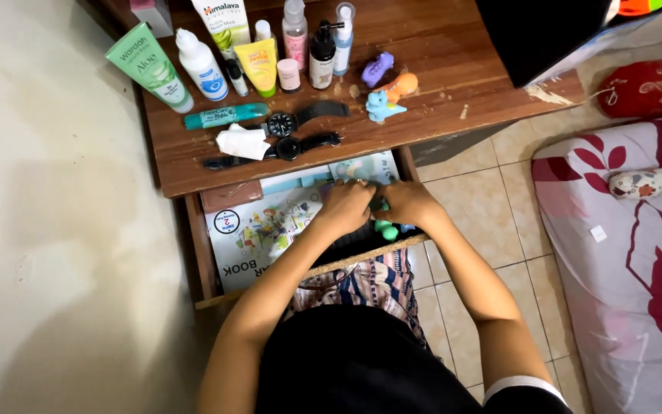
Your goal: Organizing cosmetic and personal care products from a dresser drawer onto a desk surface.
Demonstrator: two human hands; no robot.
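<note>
Both my hands reach into an open wooden drawer [202,257] under a brown desk [453,69]. My left hand [344,205] and my right hand [406,203] are closed together over a small dark and green object [384,227], mostly hidden by my fingers. Under them lies a colourful illustrated book [262,230] that fills the drawer. On the desk above my hands lie two black wristwatches [293,123], a crumpled white tissue [240,142] and three small toy figures: purple, orange and blue [386,86].
A row of tubes and bottles [239,54] stands along the desk's back. A dark box [545,34] overhangs the desk's right end. A patterned mattress [630,245] with a red pillow [649,86] lies right on the tiled floor. A cream wall is at left.
</note>
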